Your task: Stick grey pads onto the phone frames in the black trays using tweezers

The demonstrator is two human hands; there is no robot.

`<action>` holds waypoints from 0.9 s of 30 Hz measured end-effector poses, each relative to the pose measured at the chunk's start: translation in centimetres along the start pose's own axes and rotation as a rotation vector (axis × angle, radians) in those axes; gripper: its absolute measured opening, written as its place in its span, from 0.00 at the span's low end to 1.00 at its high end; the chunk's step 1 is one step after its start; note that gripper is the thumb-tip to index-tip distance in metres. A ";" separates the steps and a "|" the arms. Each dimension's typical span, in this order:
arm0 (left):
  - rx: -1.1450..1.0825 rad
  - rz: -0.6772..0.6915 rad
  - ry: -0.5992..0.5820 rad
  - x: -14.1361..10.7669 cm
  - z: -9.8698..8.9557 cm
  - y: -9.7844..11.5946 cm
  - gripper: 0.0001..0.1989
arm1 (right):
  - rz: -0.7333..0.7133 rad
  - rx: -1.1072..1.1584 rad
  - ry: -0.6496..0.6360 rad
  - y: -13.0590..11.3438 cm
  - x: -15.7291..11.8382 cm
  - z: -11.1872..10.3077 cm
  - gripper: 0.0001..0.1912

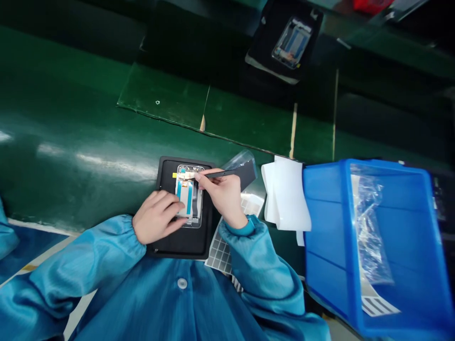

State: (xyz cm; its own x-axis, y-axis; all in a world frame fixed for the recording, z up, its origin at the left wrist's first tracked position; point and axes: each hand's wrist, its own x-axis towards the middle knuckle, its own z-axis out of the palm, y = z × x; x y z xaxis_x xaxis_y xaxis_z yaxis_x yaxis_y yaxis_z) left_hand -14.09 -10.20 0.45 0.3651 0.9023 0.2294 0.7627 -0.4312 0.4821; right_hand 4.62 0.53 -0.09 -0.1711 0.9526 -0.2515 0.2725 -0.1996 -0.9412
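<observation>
An opened phone (184, 199) with bare inner parts and blue strips lies on a black padded tray (179, 244). My left hand (161, 215) rests over the phone's left edge, fingertips and thumb touching its lower half, fingers apart. In my right hand (227, 194) is a slim black stick-like tool (216, 174), pinched between thumb and fingers. Those fingertips are at the phone's upper right, by a pale gold part. Whether the tool is tweezers or a pry stick I cannot make out. A yellow tab (174, 175) sticks out at the phone's upper left.
Right of the tray lie a sheet of grey squares (219, 253), a dark piece with clear film (247, 174) and white paper (289, 194). A blue bin (327, 246) holds clear plastic (371, 232). Farther off, another opened phone (293, 42) lies on a black tray (258, 47).
</observation>
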 end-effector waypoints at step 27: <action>0.247 -0.144 0.108 2.0 0.6 -1.2 0.13 | 0.004 -0.094 -0.023 -0.8 0.1 0.1 0.12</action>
State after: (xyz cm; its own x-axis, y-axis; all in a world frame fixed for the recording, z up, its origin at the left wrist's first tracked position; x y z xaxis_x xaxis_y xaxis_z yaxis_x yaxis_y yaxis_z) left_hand -13.99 -7.90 -0.20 0.1952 0.9433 0.2684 0.9140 -0.2742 0.2989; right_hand 4.32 0.82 0.62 -0.1908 0.9462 -0.2614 0.3610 -0.1801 -0.9150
